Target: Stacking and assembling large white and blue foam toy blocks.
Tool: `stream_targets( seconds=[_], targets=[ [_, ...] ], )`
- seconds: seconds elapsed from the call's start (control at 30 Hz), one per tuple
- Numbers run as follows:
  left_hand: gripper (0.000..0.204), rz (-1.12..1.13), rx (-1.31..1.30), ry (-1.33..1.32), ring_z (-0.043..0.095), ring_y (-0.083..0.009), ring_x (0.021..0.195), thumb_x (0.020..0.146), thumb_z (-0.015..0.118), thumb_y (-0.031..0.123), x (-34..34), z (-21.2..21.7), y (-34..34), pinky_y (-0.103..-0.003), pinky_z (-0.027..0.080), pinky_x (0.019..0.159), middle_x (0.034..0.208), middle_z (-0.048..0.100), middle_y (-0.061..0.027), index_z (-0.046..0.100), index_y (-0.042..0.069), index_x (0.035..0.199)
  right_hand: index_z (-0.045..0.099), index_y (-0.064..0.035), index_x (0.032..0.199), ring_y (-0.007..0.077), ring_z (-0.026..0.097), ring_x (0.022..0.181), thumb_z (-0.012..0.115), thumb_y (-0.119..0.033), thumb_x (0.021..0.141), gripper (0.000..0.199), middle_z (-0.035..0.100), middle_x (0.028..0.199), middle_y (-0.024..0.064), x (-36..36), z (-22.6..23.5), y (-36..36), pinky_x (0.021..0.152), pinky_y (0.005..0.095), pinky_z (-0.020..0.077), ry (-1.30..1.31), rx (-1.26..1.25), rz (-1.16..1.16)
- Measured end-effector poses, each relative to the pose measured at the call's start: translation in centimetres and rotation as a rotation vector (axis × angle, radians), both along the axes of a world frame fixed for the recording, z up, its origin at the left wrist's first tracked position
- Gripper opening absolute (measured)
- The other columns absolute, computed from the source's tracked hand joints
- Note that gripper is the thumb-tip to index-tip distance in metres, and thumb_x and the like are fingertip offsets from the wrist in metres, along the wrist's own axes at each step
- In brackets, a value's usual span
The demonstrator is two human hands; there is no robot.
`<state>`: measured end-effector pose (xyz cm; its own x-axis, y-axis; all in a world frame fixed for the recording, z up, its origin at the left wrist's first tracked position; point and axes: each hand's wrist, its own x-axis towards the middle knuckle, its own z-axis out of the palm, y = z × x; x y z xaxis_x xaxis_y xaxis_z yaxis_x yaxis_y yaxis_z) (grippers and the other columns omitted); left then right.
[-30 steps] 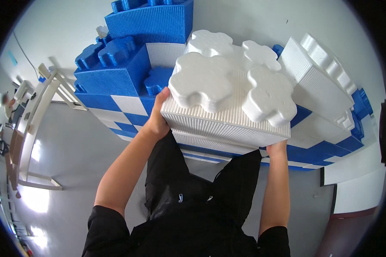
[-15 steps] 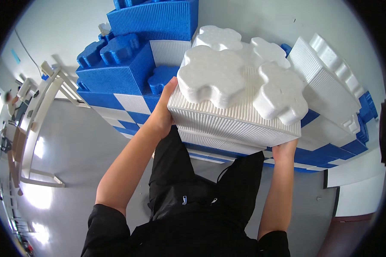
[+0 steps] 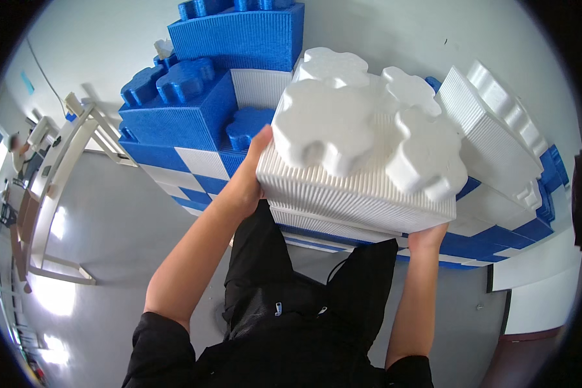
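Between my hands is a large white foam building block with ribbed sides and several flower-shaped studs on top. My left hand grips its left end, the thumb up along the side edge. Under the right front corner, my right hand supports it, most of those fingers hidden beneath. The block is held in front of a stacked wall of blue and white foam blocks. Its far side covers part of that wall, so I cannot tell whether it touches the blocks behind.
Taller blue blocks rise at the back left of the stack. A white block leans tilted on the right part. A white-framed table stands on the grey floor at left, with a person beyond it. A dark red door is at lower right.
The white block's near edge sits slightly lower in view and its studs show a bit more from above. Both hands keep their hold; the whole scene shifts slightly down.
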<state>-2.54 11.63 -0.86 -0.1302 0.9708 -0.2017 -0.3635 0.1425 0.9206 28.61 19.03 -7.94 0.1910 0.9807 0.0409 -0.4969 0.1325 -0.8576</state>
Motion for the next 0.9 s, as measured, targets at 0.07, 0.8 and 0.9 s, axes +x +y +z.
stream_targets(
  seconds=[0.07,0.8,0.9],
  targets=[
    [0.082,0.043,0.115,0.012,0.05,-0.0231,0.126,0.087,0.041,0.071,0.1,1.9,0.0,-0.037,0.04,0.102,0.141,0.05,-0.0113,0.041,0.011,0.144,0.037,-0.0102,0.144,0.0246,0.044,0.131,0.044,-0.047,0.096,0.061,0.044,0.143,0.0078,0.2,1.2,0.6,0.106,0.0404,0.0387,-0.031,0.049,-0.067],
    [0.078,0.362,0.458,-0.467,0.041,-0.04,0.13,0.092,0.045,0.059,-14.4,-11.9,-20.3,-0.062,0.044,0.095,0.146,0.037,-0.0164,0.026,0.01,0.149,0.045,-0.0059,0.141,0.0372,0.053,0.119,0.067,-0.045,0.08,0.076,0.057,0.127,0.0243,-6.4,-20.4,-0.8,0.1,0.0399,0.0423,-1.499,-0.218,1.182],
    [0.083,0.149,0.421,-0.431,0.04,-0.045,0.126,0.089,0.046,0.062,-15.5,-10.6,-20.5,-0.068,0.041,0.089,0.145,0.034,-0.0215,0.024,0.01,0.15,0.037,-0.0176,0.147,0.0404,0.043,0.13,0.065,-0.046,0.08,0.078,0.047,0.138,0.0261,-7.1,-26.7,0.6,0.109,0.0446,0.0336,-1.695,-0.129,1.212]
  ],
)
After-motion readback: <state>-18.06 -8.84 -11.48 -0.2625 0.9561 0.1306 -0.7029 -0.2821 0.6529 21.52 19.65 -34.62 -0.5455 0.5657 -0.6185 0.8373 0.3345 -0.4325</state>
